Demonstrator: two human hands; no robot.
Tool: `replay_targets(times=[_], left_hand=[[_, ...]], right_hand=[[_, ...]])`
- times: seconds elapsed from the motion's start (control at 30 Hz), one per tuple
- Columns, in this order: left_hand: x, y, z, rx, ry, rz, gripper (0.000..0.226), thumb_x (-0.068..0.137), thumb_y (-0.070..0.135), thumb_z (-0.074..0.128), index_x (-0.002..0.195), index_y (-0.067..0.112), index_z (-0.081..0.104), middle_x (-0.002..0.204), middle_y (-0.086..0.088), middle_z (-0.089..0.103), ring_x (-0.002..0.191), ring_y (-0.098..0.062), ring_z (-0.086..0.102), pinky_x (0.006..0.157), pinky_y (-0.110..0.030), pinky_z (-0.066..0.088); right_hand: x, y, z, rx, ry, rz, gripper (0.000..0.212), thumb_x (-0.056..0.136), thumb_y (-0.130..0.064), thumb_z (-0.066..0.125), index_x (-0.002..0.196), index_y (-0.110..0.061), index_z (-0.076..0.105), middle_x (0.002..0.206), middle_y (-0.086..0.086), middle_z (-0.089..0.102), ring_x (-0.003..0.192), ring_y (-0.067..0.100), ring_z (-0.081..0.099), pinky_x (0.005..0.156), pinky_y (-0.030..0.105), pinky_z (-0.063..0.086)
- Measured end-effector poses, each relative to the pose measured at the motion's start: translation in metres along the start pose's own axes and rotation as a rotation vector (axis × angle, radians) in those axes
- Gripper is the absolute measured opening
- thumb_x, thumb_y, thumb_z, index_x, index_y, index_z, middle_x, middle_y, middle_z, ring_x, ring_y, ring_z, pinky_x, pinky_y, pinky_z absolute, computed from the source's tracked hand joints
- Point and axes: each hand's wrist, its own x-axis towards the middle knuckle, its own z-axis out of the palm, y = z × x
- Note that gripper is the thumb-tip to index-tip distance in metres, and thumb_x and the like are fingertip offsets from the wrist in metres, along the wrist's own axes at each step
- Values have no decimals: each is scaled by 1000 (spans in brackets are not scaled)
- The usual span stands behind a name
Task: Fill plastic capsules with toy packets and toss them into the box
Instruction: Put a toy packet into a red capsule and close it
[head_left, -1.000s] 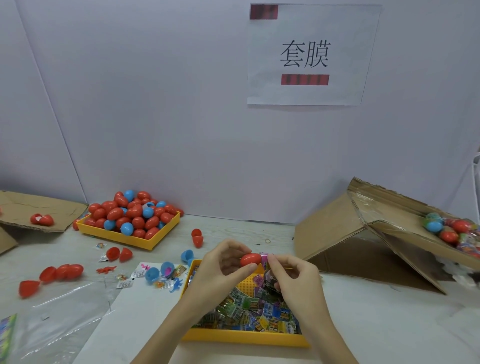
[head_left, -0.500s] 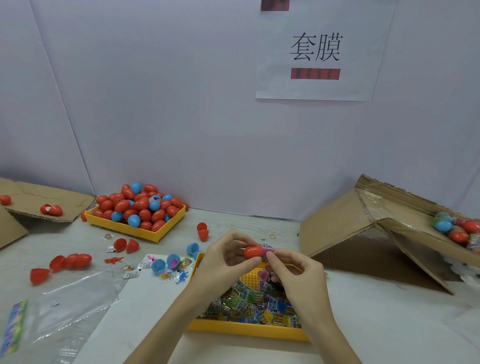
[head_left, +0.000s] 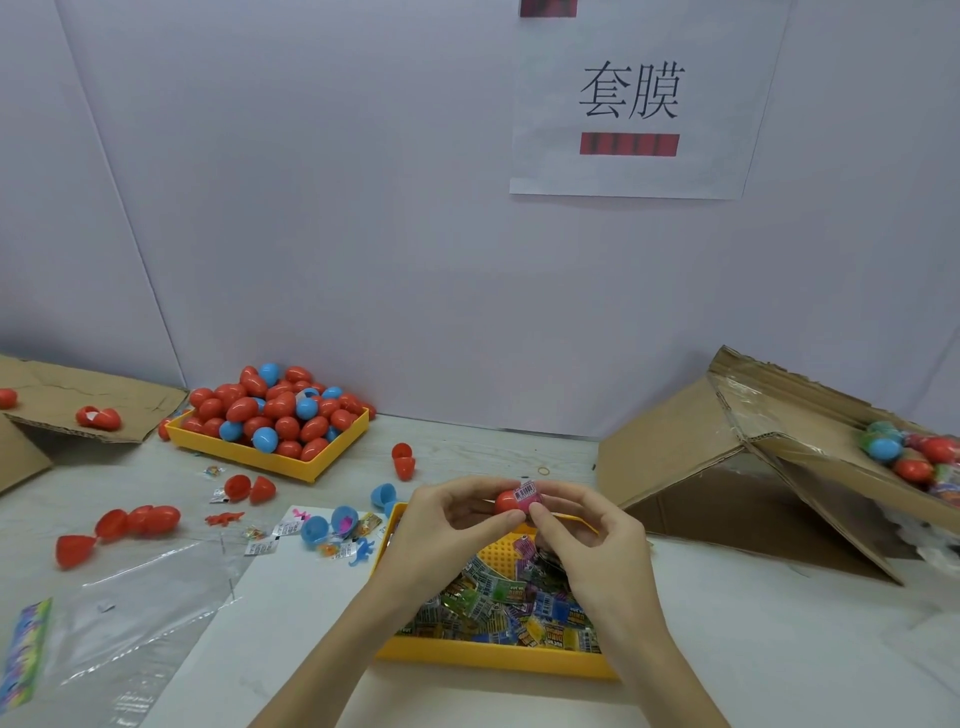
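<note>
My left hand (head_left: 447, 525) pinches a red capsule (head_left: 506, 502) above the near yellow tray (head_left: 493, 654), which holds several toy packets (head_left: 498, 603). My right hand (head_left: 587, 535) presses a pink toy packet (head_left: 527, 492) against the capsule's right end; how far it is in I cannot tell. The open cardboard box (head_left: 779, 431) lies tilted at the right, with filled capsules (head_left: 914, 452) inside it.
A far yellow tray (head_left: 270, 457) piled with red and blue capsules stands at the back left. Loose capsule halves (head_left: 249, 488), small toys and packets lie between the trays. Flat cardboard (head_left: 67, 405) lies at far left, clear plastic bags (head_left: 119, 597) at near left.
Both hands stay together over the near tray. The pink packet now shows more clearly at the capsule's right end. The view has shifted slightly.
</note>
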Motion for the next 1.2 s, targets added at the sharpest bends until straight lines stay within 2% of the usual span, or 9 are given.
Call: replay_targets(times=[0.13,0.43,0.6,0.7,0.87,1.0,1.2], left_hand=[[0,1,2,-43,15,-2,36,87,18,79,122,26,73,108,10,78,102,-9,73,85,-17,56],[0,-2,4,-70,27,31,43,90,17,76,131,25,68,114,10,76,108,-9,71,89,-19,56],[0,-4,5,-34,46,115,39,87,18,79,125,20,69,113,4,76,107,-16,72,92,-28,59],[-1,-3,4,6,54,142,43,86,18,80,127,22,69,112,5,76,105,-17,73,91,-31,60],[1,-2,5,62,89,176,44,89,18,76,132,25,68,114,3,75,106,-17,73,90,-35,61],[0,-2,7,106,85,200,45,91,17,73,135,23,65,115,0,72,106,-22,71,91,-40,60],[-5,6,10,177,45,248,48,93,26,67,140,29,59,110,15,66,105,-16,66,89,-25,57]], right_hand=[[-1,0,1,26,10,6,21,91,-14,75,106,-28,77,94,-9,78,89,9,76,70,18,59],[-2,-4,4,65,11,28,25,90,-11,77,109,-28,75,98,-8,78,92,12,76,72,19,59],[-2,-6,4,85,8,48,23,90,-13,77,107,-29,77,99,-6,79,94,12,76,73,19,59],[-2,-9,3,152,-13,111,20,87,-20,77,105,-28,80,101,-1,79,100,14,75,79,22,60],[2,-13,0,469,-126,325,32,85,-17,76,115,-9,75,112,18,76,107,28,74,83,29,62],[3,-15,-2,562,-171,393,40,82,-23,77,118,-6,75,119,18,74,111,30,73,82,30,62],[1,-16,-2,633,-209,500,29,84,-20,76,108,-3,79,119,21,73,107,26,74,81,28,62]])
